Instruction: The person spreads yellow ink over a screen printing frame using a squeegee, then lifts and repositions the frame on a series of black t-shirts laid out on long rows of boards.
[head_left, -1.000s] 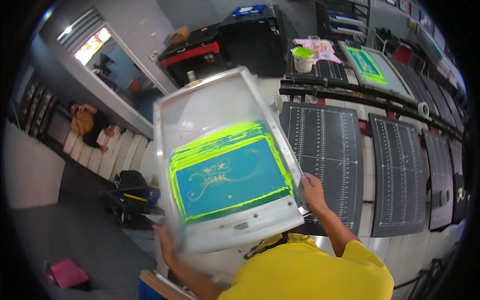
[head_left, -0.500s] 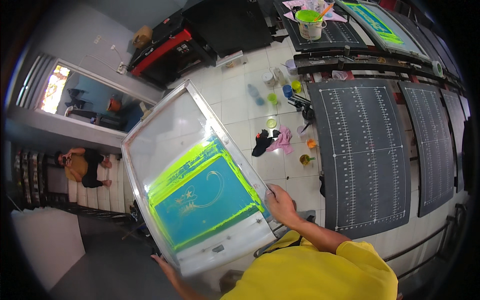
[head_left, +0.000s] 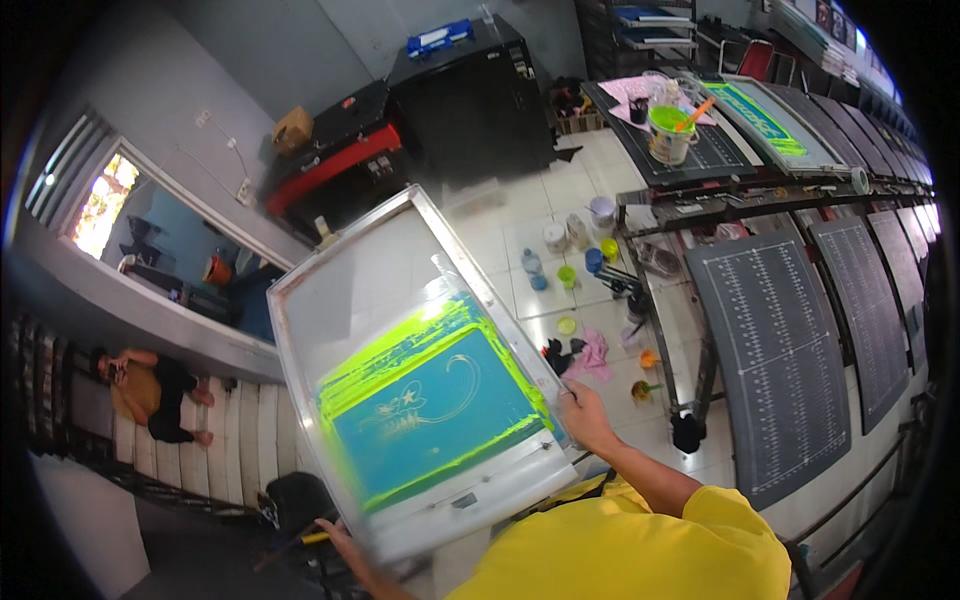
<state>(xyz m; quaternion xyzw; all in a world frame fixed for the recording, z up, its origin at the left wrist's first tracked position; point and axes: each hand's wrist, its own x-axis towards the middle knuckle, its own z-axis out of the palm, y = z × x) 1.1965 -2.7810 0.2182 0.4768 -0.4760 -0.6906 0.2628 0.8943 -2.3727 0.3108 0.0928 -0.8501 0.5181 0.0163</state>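
A white tiled floor (head_left: 520, 235) carries paint jars (head_left: 575, 240), with dark gridded printing pallets (head_left: 775, 350) to the right and black cabinets (head_left: 470, 90) far off. The right hand (head_left: 585, 415) grips the right rail of a metal-framed printing screen (head_left: 415, 385); the left hand (head_left: 345, 545) clasps its near-left edge. The screen, tilted, spans between both hands.
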